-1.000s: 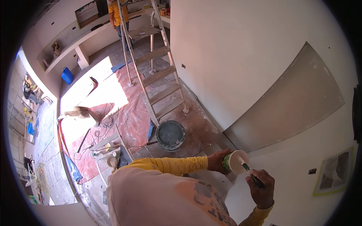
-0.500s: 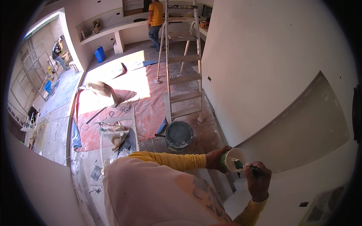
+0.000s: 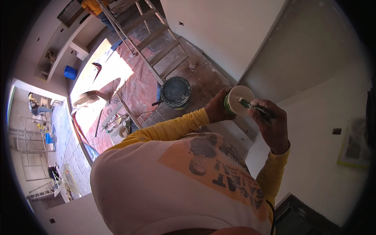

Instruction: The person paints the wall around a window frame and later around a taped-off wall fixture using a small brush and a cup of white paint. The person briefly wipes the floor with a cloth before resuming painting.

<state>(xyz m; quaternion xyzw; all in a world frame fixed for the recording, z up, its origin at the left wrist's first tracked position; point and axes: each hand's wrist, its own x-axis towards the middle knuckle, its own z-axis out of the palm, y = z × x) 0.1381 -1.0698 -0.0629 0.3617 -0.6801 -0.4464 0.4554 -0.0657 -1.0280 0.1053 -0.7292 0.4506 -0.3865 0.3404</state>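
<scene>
My left hand (image 3: 216,106) is closed round the side of a tub (image 3: 242,92), pale inside with green on its outer wall. The tub's mouth is tilted up toward me. My right hand (image 3: 273,122) grips a small paintbrush (image 3: 245,103) between thumb and fingers. Its greenish head reaches over the rim into the tub, with some white stuff on the tip. How full the tub is cannot be made out. Both hands are out in front of me, close to the wall corner.
A stepladder (image 3: 162,53) stands ahead, beside a black round bucket (image 3: 176,92). Red sheeting (image 3: 135,58), a fan (image 3: 88,98) and cables lie on the floor. A person in an orange top (image 3: 94,7) stands far off; another person (image 3: 36,105) is outside at left. A bare wall (image 3: 305,58) rises at right.
The view has swung round, so the room appears tilted and shifted left. The paintbrush stays at the tub, its head now nearer the rim and higher; both hands keep their hold.
</scene>
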